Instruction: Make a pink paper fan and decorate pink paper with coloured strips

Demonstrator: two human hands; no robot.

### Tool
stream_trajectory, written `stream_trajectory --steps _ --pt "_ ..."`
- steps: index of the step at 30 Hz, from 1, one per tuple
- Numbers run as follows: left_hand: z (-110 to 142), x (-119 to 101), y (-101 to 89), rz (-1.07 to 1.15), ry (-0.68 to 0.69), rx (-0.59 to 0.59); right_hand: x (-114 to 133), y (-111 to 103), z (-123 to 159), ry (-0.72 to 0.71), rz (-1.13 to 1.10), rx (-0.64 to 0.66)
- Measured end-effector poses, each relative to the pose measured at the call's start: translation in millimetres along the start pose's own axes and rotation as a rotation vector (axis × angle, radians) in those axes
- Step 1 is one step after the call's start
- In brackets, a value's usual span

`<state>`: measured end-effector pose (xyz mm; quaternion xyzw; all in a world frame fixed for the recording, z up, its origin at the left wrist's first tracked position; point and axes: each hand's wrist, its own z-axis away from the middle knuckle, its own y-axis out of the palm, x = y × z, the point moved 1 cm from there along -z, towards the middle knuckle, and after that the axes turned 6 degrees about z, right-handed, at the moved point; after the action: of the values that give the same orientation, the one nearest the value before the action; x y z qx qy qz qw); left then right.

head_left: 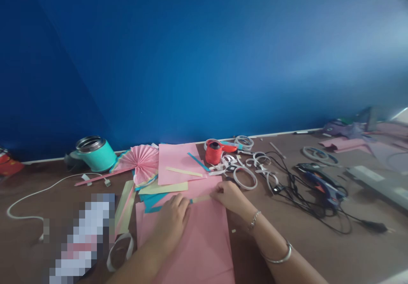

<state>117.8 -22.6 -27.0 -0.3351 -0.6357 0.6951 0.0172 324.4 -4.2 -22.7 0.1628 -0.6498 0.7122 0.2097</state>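
Observation:
A narrow pale-yellow paper strip (201, 199) with a blue end stretches between my hands, just above or on a stack of pink paper sheets (197, 241). My left hand (172, 220) is closed at the blue end, its fingers bent together and partly hiding what they grip. At the other end, my right hand (231, 197) pinches the strip between thumb and fingers. Blue paper pieces (154, 203) poke out beside my left hand. Behind lies another pink sheet (175, 154), with a loose yellow strip (184, 171) and a blue strip (198, 161) on it.
Left are a pink pleated paper rosette (143, 160), a teal mug (98, 154) and a white cable (19, 194). A red tape roll (213, 152) and white paper rings (245, 177) sit behind my right hand. Rightward are a glue gun (325, 188), black cords (296, 201) and a power strip (379, 186).

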Motion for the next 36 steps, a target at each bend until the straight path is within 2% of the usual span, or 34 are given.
stream_trajectory --steps 4,9,13,16,21,28,36 --pt "4 3 -2.3 0.091 0.003 -0.018 -2 -1 -1 -0.031 -0.057 -0.007" --pt "9 -2 -21.5 0.120 0.043 -0.041 1 -3 0 -0.120 -0.141 -0.044" --pt "-11 -12 -30.3 0.123 0.103 -0.131 7 -2 3 -0.182 -0.229 -0.051" --pt "-36 -16 -22.6 0.256 0.128 -0.034 9 0 4 -0.223 -0.283 -0.058" --pt "-58 -18 -9.0 0.427 0.021 0.092 7 0 2 -0.220 -0.284 -0.051" --pt "-56 -15 -0.9 0.491 0.006 0.048 7 -4 2 -0.237 -0.220 -0.037" --pt "-55 -13 6.0 0.443 0.035 -0.023 4 0 1 -0.264 -0.199 -0.026"
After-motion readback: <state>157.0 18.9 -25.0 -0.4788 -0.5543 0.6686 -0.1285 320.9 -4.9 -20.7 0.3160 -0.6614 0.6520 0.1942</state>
